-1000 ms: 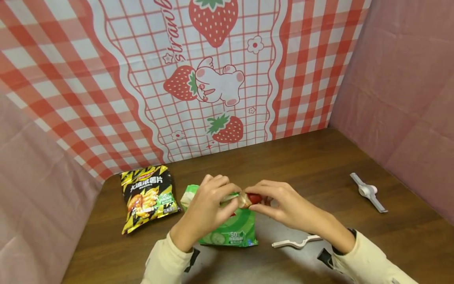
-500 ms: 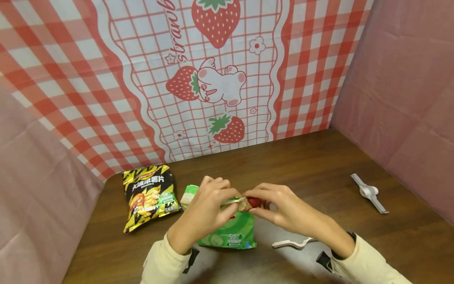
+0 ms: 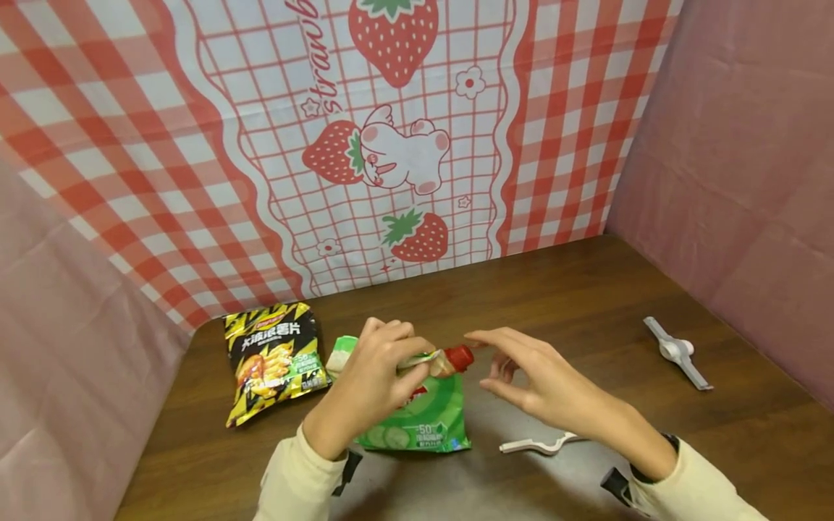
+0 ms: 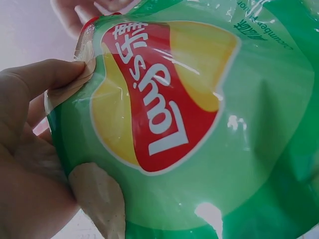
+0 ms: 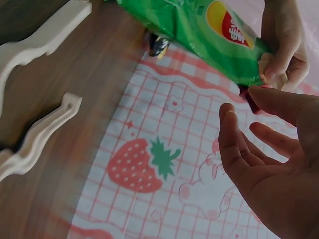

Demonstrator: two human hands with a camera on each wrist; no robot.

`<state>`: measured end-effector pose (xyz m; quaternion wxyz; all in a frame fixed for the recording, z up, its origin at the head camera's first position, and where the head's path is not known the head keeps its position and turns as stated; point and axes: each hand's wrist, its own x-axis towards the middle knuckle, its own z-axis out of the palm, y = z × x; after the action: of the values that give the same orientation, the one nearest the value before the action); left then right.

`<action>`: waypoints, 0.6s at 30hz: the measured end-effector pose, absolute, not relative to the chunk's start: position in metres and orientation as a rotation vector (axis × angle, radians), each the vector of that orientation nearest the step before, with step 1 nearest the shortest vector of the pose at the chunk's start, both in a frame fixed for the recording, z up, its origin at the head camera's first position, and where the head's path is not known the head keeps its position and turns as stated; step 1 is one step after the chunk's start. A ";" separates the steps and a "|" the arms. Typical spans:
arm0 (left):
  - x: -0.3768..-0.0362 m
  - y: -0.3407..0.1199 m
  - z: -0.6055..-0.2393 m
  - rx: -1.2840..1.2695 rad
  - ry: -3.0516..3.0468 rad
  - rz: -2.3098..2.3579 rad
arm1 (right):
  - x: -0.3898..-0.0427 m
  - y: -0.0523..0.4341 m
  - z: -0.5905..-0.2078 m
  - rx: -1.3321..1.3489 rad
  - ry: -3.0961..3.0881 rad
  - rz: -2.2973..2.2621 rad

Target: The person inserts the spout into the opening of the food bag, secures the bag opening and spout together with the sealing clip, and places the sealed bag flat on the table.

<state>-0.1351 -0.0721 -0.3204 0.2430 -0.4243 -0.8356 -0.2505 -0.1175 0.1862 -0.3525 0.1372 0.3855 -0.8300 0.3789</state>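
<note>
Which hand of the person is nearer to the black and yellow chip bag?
The left hand. In the head view, it grips the green bag, right of the black and yellow bag; the right hand is farther right.

"Lay's" on green bag [image 4: 199, 124], "strawb" on backdrop [image 3: 365, 101]

The first bag [image 3: 433, 416] is in the left fingers [image 3: 410, 347]; left of them, the second bag [image 3: 276, 362] lies on the table [image 3: 547, 297]. The near strip [image 3: 546, 447] lies before the right fingers [image 3: 504, 340], the far strip [image 3: 677, 352] well right; behind all hangs the cloth [image 3: 469, 174].
</note>
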 end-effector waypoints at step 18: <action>-0.144 -0.079 -0.324 -1.107 -2.238 -0.698 | -0.099 0.250 -0.389 1.017 -2.629 0.866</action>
<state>-0.1437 -0.0791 -0.3239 0.2710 -0.4111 -0.8308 -0.2593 -0.0985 0.2499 -0.3893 0.0960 0.3432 -0.8874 0.2924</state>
